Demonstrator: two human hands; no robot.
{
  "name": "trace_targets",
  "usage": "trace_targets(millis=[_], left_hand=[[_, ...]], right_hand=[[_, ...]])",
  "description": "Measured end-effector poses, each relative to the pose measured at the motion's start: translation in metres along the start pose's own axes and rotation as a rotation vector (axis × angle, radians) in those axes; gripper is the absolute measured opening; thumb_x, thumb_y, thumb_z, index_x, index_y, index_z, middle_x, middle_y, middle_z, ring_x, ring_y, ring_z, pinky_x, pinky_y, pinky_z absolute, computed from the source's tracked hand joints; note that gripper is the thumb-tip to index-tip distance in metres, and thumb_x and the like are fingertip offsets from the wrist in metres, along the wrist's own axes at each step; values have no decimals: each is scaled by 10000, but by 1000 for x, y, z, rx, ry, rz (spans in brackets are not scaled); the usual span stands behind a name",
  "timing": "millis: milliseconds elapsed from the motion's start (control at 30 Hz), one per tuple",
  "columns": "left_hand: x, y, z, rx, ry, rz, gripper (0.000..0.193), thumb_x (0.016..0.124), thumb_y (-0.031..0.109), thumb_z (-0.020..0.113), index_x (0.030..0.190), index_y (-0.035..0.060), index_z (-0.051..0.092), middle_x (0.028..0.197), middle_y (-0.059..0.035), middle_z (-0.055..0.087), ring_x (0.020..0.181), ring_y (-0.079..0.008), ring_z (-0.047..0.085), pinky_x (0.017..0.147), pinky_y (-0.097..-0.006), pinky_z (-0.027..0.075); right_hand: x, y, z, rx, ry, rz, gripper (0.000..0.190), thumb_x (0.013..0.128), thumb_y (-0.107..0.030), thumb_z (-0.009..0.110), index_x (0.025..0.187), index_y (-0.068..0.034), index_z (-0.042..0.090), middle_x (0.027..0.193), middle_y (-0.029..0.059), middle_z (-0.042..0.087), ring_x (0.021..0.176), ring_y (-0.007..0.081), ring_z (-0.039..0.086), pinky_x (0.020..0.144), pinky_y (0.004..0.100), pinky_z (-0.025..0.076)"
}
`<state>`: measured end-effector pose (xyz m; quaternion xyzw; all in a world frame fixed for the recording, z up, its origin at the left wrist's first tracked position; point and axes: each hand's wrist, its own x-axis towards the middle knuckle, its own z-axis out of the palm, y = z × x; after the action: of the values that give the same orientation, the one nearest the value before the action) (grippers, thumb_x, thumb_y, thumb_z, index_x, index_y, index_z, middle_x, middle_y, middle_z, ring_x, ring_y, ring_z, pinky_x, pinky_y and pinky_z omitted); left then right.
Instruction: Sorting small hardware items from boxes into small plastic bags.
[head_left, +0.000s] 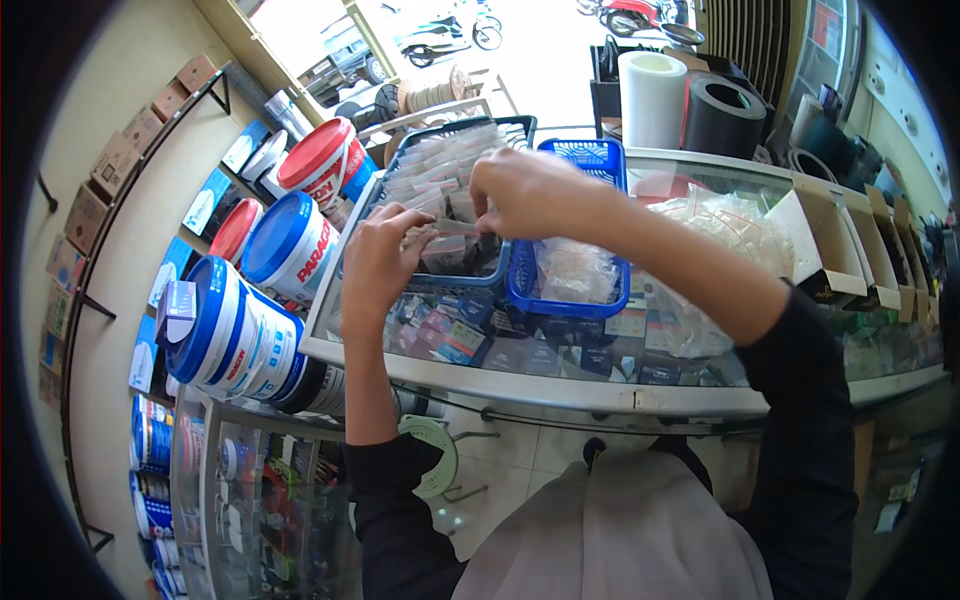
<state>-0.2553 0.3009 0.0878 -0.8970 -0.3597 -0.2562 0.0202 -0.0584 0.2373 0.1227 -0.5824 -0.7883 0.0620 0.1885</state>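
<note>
Over a dark blue-grey plastic basket (469, 283), my left hand (386, 251) pinches one end of a small clear zip bag (456, 226). The fingers of my right hand (529, 187) grip the bag's other end, and that hand is slightly blurred. Rows of similar zip bags (424, 169) fill the basket, some with dark contents I cannot make out. Right beside it, a bright blue basket (570, 306) contains more clear bags (577, 270). My right forearm crosses above this basket and hides part of it.
Both baskets stand on a glass display counter (517, 379) with small boxes inside. A heap of clear bags (720, 217) and open cardboard boxes (825, 232) lie to the right. Paint buckets (240, 330) crowd the left side. Large rolls (652, 101) stand behind; a green stool (435, 457) is below.
</note>
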Motion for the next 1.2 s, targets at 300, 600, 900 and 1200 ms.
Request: trace_targets(millis=[300, 600, 900, 1200], left_hand=[[-1, 99, 10, -394, 109, 283, 99, 740, 53, 691, 827, 14, 666, 766, -91, 616, 688, -187, 583, 629, -286, 450], [-3, 201, 80, -571, -49, 440, 179, 765, 155, 676, 897, 43, 627, 945, -83, 608, 866, -268, 601, 753, -369, 482], [1, 190, 70, -462, 1, 241, 154, 769, 122, 674, 897, 37, 655, 955, -101, 633, 870, -266, 622, 780, -357, 480], [-8, 145, 75, -268, -160, -283, 566, 686, 245, 768, 1145, 7, 538, 1007, -241, 626, 958, -332, 621, 835, -375, 479]], right_hand=[[-111, 51, -52, -5, 45, 99, 198, 759, -222, 689, 872, -61, 673, 886, 105, 629, 871, 223, 573, 785, 342, 456], [-198, 125, -29, 84, 256, 411, 160, 736, -131, 689, 871, -45, 685, 865, 130, 642, 766, 219, 620, 669, 311, 483], [-211, 122, -8, 215, 534, 160, 102, 761, -64, 673, 845, -11, 653, 865, 103, 617, 829, 246, 596, 743, 328, 479], [-200, 111, 17, 149, 412, 5, 82, 734, -53, 674, 810, -41, 647, 872, 73, 600, 871, 239, 574, 789, 342, 480]])
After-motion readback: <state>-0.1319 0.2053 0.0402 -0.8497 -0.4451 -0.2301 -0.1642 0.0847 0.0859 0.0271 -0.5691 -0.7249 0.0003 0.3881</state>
